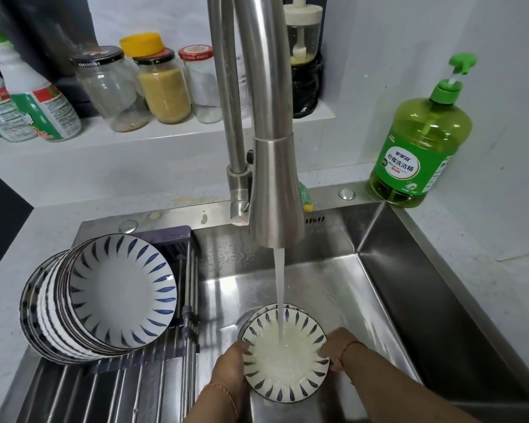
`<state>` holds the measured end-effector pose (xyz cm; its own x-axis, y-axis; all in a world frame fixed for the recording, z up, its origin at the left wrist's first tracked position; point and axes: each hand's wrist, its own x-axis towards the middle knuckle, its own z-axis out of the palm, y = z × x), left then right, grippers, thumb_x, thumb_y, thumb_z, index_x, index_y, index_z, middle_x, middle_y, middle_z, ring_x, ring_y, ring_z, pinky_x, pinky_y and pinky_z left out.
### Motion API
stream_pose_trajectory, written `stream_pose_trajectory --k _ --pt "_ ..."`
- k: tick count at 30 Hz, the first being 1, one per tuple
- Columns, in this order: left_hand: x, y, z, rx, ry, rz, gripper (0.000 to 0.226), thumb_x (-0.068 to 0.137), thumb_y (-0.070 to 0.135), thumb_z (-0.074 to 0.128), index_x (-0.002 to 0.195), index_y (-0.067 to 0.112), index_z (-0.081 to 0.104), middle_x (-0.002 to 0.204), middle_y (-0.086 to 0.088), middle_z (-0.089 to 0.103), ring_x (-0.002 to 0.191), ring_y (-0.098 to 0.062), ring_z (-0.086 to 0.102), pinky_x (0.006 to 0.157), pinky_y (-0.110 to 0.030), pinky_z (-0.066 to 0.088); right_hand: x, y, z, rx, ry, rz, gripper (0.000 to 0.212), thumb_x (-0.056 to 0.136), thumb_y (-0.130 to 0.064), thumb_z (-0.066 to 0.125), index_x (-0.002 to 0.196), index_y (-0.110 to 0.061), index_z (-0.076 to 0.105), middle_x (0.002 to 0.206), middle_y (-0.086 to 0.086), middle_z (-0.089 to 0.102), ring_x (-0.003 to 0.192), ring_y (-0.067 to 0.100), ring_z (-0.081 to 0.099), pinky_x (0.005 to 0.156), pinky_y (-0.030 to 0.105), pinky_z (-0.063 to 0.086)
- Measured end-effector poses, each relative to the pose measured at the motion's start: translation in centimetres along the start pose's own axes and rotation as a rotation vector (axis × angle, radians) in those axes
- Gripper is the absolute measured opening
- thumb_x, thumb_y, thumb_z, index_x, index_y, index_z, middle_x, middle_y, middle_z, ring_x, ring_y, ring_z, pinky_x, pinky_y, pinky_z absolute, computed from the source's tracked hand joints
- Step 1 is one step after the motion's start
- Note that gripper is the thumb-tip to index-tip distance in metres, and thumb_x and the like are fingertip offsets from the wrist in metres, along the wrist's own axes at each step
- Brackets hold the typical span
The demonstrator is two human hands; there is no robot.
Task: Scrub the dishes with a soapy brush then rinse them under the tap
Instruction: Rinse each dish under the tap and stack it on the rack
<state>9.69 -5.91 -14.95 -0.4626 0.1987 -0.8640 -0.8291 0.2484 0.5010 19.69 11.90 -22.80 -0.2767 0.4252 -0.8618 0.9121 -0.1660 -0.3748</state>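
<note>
Steel tap above held bowl

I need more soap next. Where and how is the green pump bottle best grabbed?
Grip the green pump bottle by its narrow neck under the pump head, coming from the sink side with the right hand: it stands upright and its body looks too wide for one hand.

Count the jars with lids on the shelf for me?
3 glass jars: an almost empty one on the left, one with yellow grains in the middle, one beside the tap. The tap may hide others.
</note>
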Motion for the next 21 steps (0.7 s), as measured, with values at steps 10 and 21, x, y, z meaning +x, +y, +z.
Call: stream_pose_trajectory --k 10,21 --pt "0.5 -0.3 -0.9 -0.026 -0.089 -0.025 0.016 0.090 0.004 0.052 0.098 -0.001 0.064 0.069 -0.014 0.065 0.063 -0.025 0.060 0.040 -0.025 0.052 -0.2 -0.3 -0.7 -0.030 0.311 -0.192 0.025 0.081 -0.001 0.052 0.102 0.001 0.066 0.095 0.014 0.065 0.093 0.023 0.063 0.073 0.024 0.046" --pt "-3.2 0.5 -1.1 -0.166 -0.352 0.053 0.022 0.099 0.021 0.048 0.119 0.012 0.055 0.109 -0.016 0.070 0.083 -0.030 0.070 0.051 -0.035 0.058 -6.9 -3.9 -2.6 0.356 0.301 -0.415 0.035 0.074 0.016 0.057 0.105 0.002 0.059 0.104 0.017 0.066 0.093 0.028 0.061 0.090 0.040 0.051"
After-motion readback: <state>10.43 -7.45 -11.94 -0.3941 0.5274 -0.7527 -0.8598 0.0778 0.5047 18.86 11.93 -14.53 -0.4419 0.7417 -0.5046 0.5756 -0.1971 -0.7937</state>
